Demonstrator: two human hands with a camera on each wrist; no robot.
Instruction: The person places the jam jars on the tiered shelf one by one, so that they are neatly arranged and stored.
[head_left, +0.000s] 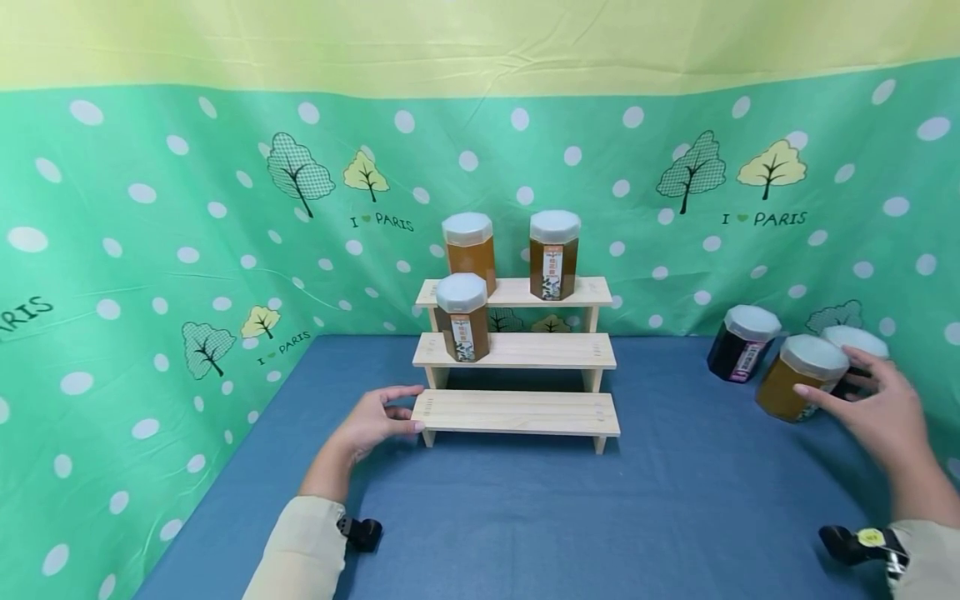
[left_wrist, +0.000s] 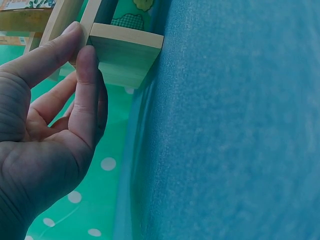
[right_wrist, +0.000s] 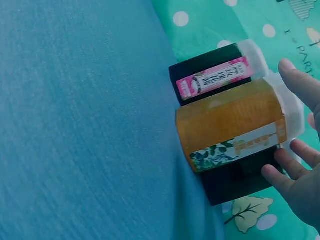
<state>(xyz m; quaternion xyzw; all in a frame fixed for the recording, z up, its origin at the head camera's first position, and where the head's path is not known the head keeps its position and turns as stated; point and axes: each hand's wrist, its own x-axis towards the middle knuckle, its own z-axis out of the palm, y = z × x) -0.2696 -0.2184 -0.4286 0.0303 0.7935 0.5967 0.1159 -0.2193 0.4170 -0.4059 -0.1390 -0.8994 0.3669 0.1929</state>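
My left hand (head_left: 377, 422) pinches the left end of the lowest step of a three-step wooden display stand (head_left: 517, 412). In the left wrist view, thumb and forefinger meet at the board's corner. At the right, my right hand (head_left: 888, 408) spreads its thumb and fingers about the white lid of an amber honey jar (head_left: 783, 390); firm contact cannot be made out. Left of it stands a dark jar (head_left: 731, 357) with a pink label (right_wrist: 215, 78). Another dark jar (right_wrist: 240, 175), partly hidden, stands on the other side, near my fingertips.
On the top step stand an orange-amber jar (head_left: 471, 250) at left and a brown labelled jar (head_left: 553, 258) right of centre. A brown jar (head_left: 462, 321) sits at the middle step's left. Blue cloth (head_left: 562, 517) covers the table; a green dotted curtain (head_left: 225, 275) hangs behind.
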